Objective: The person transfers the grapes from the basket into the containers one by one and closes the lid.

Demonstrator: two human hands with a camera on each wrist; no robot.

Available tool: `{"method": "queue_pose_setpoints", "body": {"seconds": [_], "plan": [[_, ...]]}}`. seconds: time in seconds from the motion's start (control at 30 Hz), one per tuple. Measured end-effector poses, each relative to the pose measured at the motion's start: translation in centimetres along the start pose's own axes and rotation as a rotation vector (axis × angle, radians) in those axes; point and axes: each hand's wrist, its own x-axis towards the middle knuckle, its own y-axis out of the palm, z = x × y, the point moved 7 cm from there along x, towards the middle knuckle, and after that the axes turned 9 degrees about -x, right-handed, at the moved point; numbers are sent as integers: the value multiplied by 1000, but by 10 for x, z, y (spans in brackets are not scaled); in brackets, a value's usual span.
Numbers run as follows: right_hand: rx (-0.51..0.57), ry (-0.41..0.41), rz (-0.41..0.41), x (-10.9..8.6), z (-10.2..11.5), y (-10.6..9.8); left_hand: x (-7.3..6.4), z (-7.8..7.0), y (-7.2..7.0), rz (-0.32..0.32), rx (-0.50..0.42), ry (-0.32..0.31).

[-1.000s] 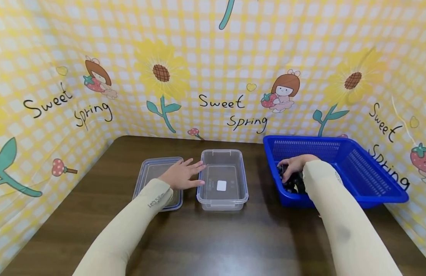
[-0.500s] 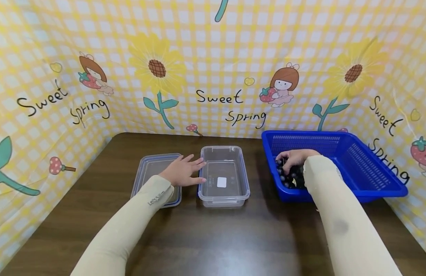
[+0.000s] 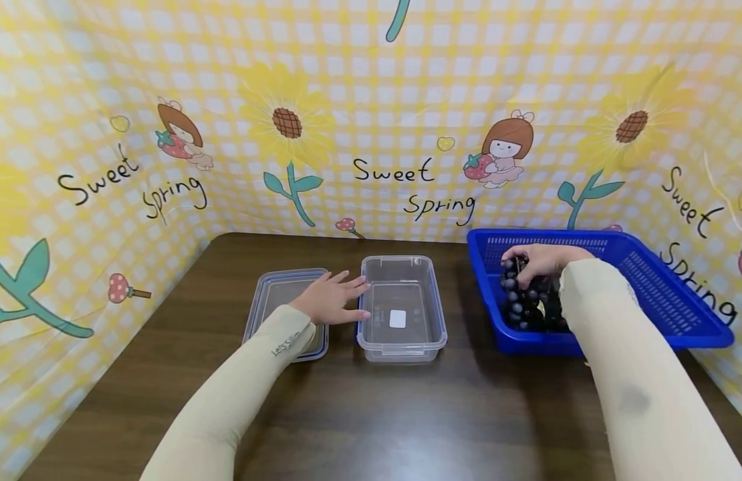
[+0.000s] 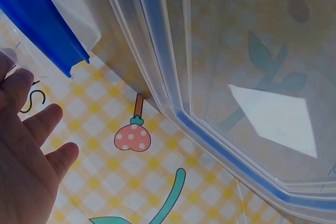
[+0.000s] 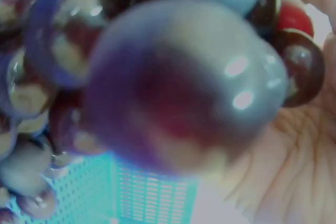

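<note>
Raises round black grapes [image 3: 514,302] higher, grasped by right hand [image 3: 542,259], in blue plastic basket [image 3: 666,287] at three o'clock; likely starts removal; leaves left hand [image 3: 330,298] released.

I saw yellow-checked cloth [image 3: 383,100] with printed sunflowers [image 3: 287,123] hanging across the upper frame; a dark brown tabletop [image 3: 371,421] filled the lower centre.

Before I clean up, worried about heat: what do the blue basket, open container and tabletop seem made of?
Blue basket: probably molded plastic, satin finish, judging by its even colour and slotted walls.
Open container: likely clear, glossy plastic, given its see-through walls and floor.
Tabletop: brown wood grain with a soft sheen; wood or laminate, I can't tell.
</note>
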Motion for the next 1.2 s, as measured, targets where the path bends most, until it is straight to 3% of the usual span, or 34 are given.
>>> {"method": "queue_pose_setpoints", "body": {"seconds": [0.27,0.43,0.7,0.83,1.0,1.2], "plan": [[40,54,-57,-20,8,-16,4,3,1,-26,-16,31],[42,53,-101,-22,13,-24,0,7,2,-40,-54,9],[10,50,-121,-29,16,-35,6,-1,1,-30,-76,10],[-46,8,-136,-26,27,-36,1,1,5,-19,-85,-3],[-28,-85,-235,-24,42,-41,-3,5,11,-24,-74,-1],[-9,-75,-293,-27,55,-52,-1,3,6,-30,-75,13]]}}
